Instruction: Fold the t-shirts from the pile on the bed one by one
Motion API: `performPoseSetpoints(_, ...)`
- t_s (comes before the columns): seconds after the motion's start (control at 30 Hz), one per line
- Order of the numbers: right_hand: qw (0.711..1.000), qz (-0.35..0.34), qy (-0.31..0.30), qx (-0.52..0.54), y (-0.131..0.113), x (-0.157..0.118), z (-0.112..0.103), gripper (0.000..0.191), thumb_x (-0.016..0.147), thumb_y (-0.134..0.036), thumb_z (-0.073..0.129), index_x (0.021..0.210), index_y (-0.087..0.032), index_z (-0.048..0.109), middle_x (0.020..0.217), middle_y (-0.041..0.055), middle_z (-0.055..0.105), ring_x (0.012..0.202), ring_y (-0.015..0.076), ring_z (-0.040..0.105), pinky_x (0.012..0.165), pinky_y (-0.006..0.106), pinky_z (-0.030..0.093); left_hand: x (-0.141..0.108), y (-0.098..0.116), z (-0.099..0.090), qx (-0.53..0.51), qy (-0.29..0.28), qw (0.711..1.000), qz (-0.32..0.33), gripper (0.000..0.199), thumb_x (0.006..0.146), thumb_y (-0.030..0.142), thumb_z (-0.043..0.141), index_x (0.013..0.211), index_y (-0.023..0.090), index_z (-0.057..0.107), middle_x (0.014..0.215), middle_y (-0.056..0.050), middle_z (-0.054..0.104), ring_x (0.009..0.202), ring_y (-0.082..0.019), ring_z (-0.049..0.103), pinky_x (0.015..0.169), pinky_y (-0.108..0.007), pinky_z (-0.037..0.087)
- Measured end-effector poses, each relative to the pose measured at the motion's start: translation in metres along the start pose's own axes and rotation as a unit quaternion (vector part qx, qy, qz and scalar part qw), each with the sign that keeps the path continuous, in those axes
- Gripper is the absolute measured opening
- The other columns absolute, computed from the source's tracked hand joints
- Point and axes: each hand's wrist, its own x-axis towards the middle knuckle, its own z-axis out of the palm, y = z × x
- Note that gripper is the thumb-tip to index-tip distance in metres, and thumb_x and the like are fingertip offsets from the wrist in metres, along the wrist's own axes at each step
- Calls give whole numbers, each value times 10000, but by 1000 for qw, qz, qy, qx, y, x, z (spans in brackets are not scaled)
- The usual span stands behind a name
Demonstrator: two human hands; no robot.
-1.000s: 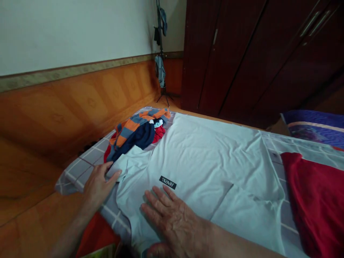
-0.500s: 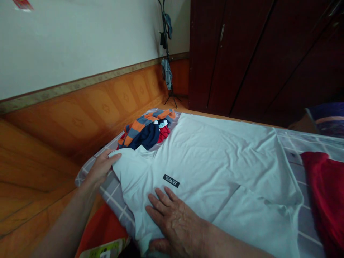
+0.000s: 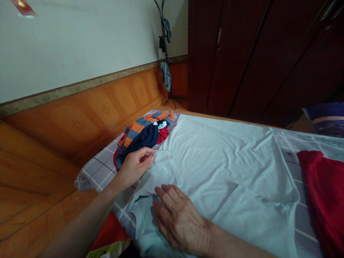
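A white T-shirt lies spread over the bed, its sleeve side folded inward near my hands. My left hand is closed at the fingertips on the folded sleeve, thumb and forefinger at its edge. Palm down, my right hand rests on the shirt close to the fold, fingers stretched out. The black label on the shirt is hidden now.
Beyond my left hand sits a pile of clothes, orange-grey striped, navy and red. A red cloth lies at the right on the checked bedsheet. A coat stand and dark wardrobe stand behind.
My left hand has moved right, carrying the sleeve inward over the shirt and covering the label. More bedsheet shows at the left. My right hand has stayed near its place.
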Motion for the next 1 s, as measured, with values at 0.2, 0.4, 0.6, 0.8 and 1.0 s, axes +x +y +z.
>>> performPoseSetpoints(0.2,989,123,-58,-58,17,7,-3,198,846,-220,497,842,-121,668,1201,180,583,1147,322,490,964,452,421,-49,-37,-2,244,-84,965,44,430,700,274,648,1122,226,577,1144,-56,572,1062,-236,543,907,-340,443)
performPoseSetpoints(0.4,977,151,-90,-123,23,5,8,316,814,-287,569,1017,-68,673,1202,206,594,1150,353,494,928,469,439,-91,-60,-1,308,-48,950,11,425,702,61,411,1079,210,540,1090,-63,534,1023,-201,544,870,-320,455)
performPoseSetpoints(0.6,961,108,-51,-249,22,4,12,346,774,-260,635,1045,-52,688,1176,184,623,1161,342,484,947,456,410,-108,-80,1,313,-16,946,83,293,781,55,355,958,196,541,978,-62,544,874,-181,569,741,-288,471)
performPoseSetpoints(0.8,948,47,-131,-288,17,4,3,120,721,-244,679,721,-150,755,941,159,704,1047,373,549,961,525,373,-105,-61,-17,304,-164,936,62,250,845,119,427,1011,224,583,919,-32,578,872,-165,578,744,-245,448)
performPoseSetpoints(1.0,965,6,-107,-238,14,2,10,193,774,-244,633,854,-108,745,1083,164,669,1121,349,518,928,469,407,-47,-25,-46,281,-227,928,87,209,917,254,447,975,222,645,906,-10,608,875,-150,579,763,-224,414)
